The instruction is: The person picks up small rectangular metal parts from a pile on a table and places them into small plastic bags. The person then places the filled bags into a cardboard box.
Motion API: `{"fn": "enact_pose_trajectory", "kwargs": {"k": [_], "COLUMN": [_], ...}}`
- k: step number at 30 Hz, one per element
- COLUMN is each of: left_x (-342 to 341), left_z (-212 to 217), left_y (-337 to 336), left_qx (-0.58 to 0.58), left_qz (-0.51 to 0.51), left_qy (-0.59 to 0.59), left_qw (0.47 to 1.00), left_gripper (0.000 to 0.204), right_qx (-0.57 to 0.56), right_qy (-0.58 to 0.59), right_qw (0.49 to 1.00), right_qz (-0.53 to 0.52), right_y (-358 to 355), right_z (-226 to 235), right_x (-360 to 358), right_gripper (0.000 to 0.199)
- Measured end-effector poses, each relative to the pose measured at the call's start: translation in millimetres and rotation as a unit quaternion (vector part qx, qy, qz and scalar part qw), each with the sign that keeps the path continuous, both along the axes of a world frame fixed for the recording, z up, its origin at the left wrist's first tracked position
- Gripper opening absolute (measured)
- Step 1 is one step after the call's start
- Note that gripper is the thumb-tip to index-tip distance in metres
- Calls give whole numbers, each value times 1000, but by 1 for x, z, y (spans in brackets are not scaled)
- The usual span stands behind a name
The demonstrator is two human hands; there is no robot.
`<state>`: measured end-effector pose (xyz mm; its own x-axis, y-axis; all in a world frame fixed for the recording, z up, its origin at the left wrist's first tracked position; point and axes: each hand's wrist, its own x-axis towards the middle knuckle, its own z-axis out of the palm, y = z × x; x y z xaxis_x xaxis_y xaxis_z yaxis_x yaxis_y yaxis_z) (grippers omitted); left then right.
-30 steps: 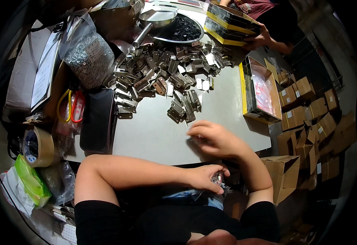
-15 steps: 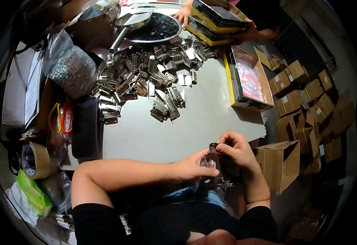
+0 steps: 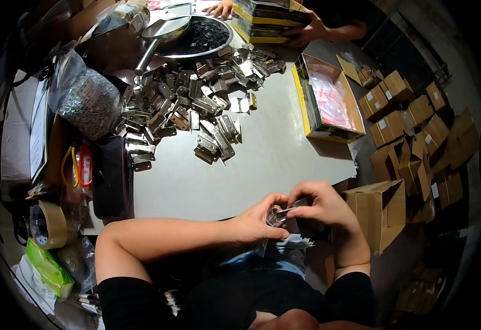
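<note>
Close to my body, just off the table's near edge, my left hand is curled round a clear plastic bag. My right hand pinches a small metal bracket at the bag's mouth, beside the left fingertips. Fingers hide most of the bracket, and how deep it sits in the bag I cannot tell. Across the table lies a loose heap of shiny metal brackets with screw holes, out of reach of both hands at this moment.
An open box of clear bags stands at the right edge. Behind are a bowl of dark parts with a scoop, and a co-worker's hand on stacked boxes. A screw bag and black case line the left.
My right hand has brought the bracket left and down, from above the left fingers to the bag's mouth. The co-worker's stacked boxes have shifted left.
</note>
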<state>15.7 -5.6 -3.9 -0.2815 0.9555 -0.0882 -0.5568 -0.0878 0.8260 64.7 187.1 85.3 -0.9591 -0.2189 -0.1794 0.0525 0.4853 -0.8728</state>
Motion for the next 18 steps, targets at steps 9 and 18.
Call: {"fn": "enact_pose_trajectory", "kwargs": {"k": [9,18], "left_x": [-1,-2], "left_z": [-5,6], "left_y": [0,-5], "left_qx": [28,-18], "left_qz": [-77,-68], "left_qy": [128,44], "left_qw": [988,997], "left_gripper": [65,54], "right_qx": [102,45], "right_qy": [-23,48], "right_qw": [976,989], "right_qz": [193,134], "right_y": [-18,-6], "right_z": [19,31], "right_x": [-15,-14], "right_gripper": [27,20]}}
